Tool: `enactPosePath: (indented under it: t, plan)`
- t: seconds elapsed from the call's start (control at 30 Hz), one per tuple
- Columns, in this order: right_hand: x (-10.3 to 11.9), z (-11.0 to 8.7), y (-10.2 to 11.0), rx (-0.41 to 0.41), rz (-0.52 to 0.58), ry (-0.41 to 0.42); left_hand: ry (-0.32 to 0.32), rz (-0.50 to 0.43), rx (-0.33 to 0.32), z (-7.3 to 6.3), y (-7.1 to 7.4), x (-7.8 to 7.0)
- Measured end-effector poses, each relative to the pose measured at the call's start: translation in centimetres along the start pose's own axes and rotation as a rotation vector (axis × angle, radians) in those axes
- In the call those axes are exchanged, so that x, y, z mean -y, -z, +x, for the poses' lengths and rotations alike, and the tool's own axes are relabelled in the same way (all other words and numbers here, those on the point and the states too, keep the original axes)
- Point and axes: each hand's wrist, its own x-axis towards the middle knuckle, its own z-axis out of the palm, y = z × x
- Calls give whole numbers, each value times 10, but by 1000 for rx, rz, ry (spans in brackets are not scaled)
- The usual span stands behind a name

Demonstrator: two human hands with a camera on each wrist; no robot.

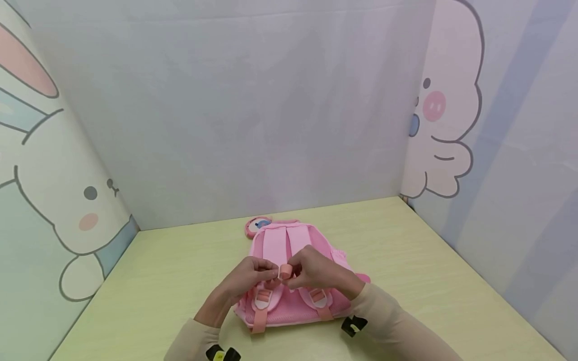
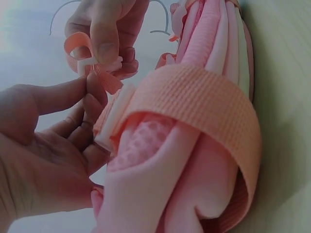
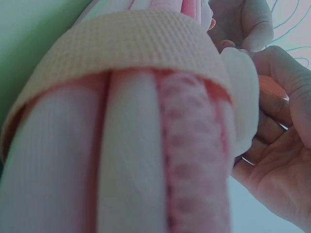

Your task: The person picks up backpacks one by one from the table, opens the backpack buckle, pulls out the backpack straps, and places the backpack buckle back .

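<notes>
A pink backpack [image 1: 295,312] lies on the table with its padded shoulder straps facing up. Over its middle, both hands meet at a short peach webbing strap [image 1: 286,271] that curls into a loop. My left hand [image 1: 250,277] pinches this strap between thumb and fingertips, right beside a small white plastic buckle piece [image 2: 88,62]. From the other side my right hand [image 1: 316,269] grips the strap, its thumb pressed near the white plastic. In the right wrist view, a wide peach adjuster strap [image 3: 131,41] and a white plastic buckle [image 3: 243,97] partly cover the right fingers.
A round pink charm [image 1: 257,226] with a picture lies at the bag's far left corner. White adjuster buckles [image 1: 263,298] sit on the lower shoulder straps. The pale yellow table [image 1: 180,260] meets a grey back wall and side panels with cartoon animals. Black wrist mounts [image 1: 354,326] sit on both sleeves.
</notes>
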Motion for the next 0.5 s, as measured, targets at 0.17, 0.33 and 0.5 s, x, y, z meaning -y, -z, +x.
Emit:
enactPosePath:
  t: [0.17,0.33,0.5]
  plan:
    - [1,0,0,-2,9,-7,1,0,-9,0,0,1]
    - [2,0,-1,-7,2,1,4,-21,-13,1,1,2]
    - [1,1,-1,8,-4,14,11,-48,33,2,2,4]
